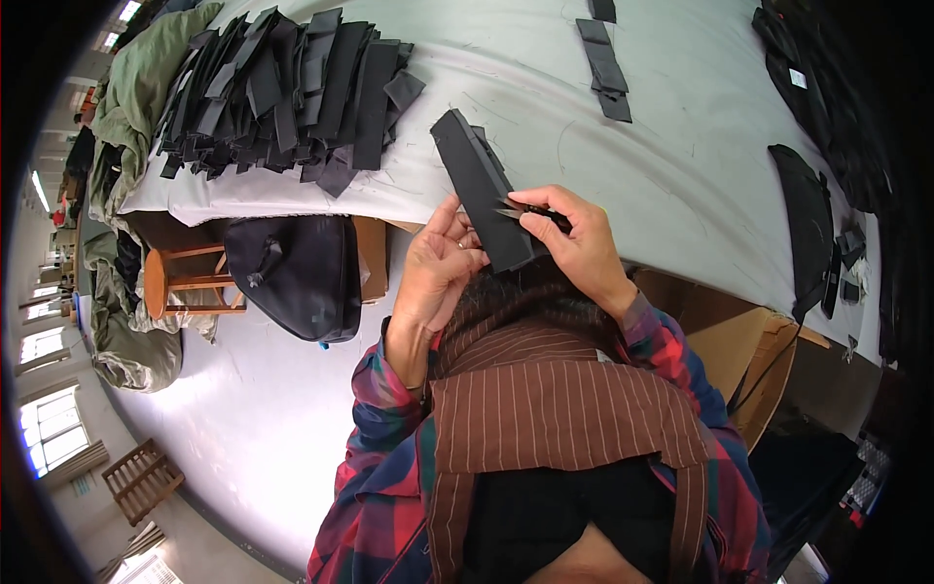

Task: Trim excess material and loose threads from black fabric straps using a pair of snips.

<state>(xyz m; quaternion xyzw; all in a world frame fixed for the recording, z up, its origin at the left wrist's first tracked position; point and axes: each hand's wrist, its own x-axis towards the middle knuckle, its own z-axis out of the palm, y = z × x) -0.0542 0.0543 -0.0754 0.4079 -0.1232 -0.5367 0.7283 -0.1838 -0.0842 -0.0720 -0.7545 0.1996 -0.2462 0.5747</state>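
Observation:
My left hand (pixel 443 265) grips the lower left edge of a long black fabric strip (pixel 474 185), fingers partly behind it. The strip is held slantwise over the front edge of the table, its far end pointing up and left. In my right hand (pixel 579 238) is a small pair of black-handled thread snips (pixel 525 208). Their pointed metal blades lie over the strip's right edge, slightly apart. A second dark layer shows along that right edge. Whether the blades touch a thread is too small to tell.
A big heap of black fabric strips (pixel 282 97) covers the far left of the white-covered table (pixel 681 185). A few more strips (pixel 603 73) lie beyond my hands. Black fabric pieces (pixel 806 219) line the right side. Below stand a cardboard box (pixel 730 341), a black bag (pixel 297 273) and a wooden stool (pixel 158 282).

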